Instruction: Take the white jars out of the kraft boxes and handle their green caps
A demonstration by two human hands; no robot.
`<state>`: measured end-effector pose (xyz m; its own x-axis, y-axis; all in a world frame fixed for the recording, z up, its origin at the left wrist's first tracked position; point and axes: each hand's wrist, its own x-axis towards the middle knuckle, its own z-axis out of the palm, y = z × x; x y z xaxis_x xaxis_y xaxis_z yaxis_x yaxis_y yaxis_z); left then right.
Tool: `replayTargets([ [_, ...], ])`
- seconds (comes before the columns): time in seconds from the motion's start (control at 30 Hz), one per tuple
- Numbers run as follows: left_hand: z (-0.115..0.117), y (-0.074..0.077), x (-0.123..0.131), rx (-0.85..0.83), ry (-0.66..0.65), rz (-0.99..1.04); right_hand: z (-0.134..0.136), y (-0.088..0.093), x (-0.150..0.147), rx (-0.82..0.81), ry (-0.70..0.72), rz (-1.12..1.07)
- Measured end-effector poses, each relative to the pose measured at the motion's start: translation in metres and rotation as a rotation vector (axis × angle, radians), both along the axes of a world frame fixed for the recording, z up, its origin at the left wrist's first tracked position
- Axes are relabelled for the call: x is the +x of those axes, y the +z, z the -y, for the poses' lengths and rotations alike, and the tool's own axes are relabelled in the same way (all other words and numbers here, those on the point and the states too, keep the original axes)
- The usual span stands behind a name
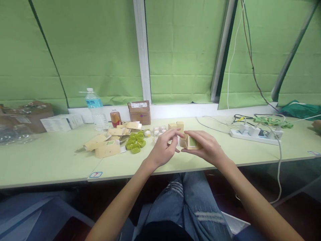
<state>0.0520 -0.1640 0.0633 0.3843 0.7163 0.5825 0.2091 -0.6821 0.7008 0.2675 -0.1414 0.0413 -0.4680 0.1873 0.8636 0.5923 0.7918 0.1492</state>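
My right hand (207, 147) is wrapped round a small cream cardboard box (192, 142) with a green panel, held above the table. The box lies on its side, its end facing my left hand. My left hand (165, 147) is bent at that end, its fingertips close to the flap. Something whitish shows between the fingers, too small to tell. Behind the hands stand two more small cream boxes (180, 126). Several clear round containers (163, 128) are partly hidden by my left hand. Green plastic cups (135, 148) are clustered to the left.
Flattened cream cartons (107, 149) are heaped at left. Behind them stand a large water bottle (96, 112), a drink bottle (115, 118) and a brown box (139, 113). White boxes (56, 123) stand further left. A power strip (255, 136) with trailing cables lies at right.
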Motion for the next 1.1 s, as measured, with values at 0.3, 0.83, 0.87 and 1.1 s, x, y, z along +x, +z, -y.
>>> replayTargets([
  [0.3,0.008,0.007,-0.001,0.301,0.189,-0.27,0.003,-0.001,-0.001,0.002,-0.011,0.067],
  [0.83,-0.005,0.003,0.001,0.168,0.166,0.119,0.007,-0.002,-0.004,0.141,-0.054,0.01],
  [0.87,-0.009,0.003,0.0,0.121,0.144,0.185,0.007,-0.004,-0.005,0.146,-0.059,-0.023],
  [1.1,-0.026,0.002,-0.013,-0.176,-0.057,0.444,0.019,-0.003,-0.014,-0.227,0.026,-0.309],
])
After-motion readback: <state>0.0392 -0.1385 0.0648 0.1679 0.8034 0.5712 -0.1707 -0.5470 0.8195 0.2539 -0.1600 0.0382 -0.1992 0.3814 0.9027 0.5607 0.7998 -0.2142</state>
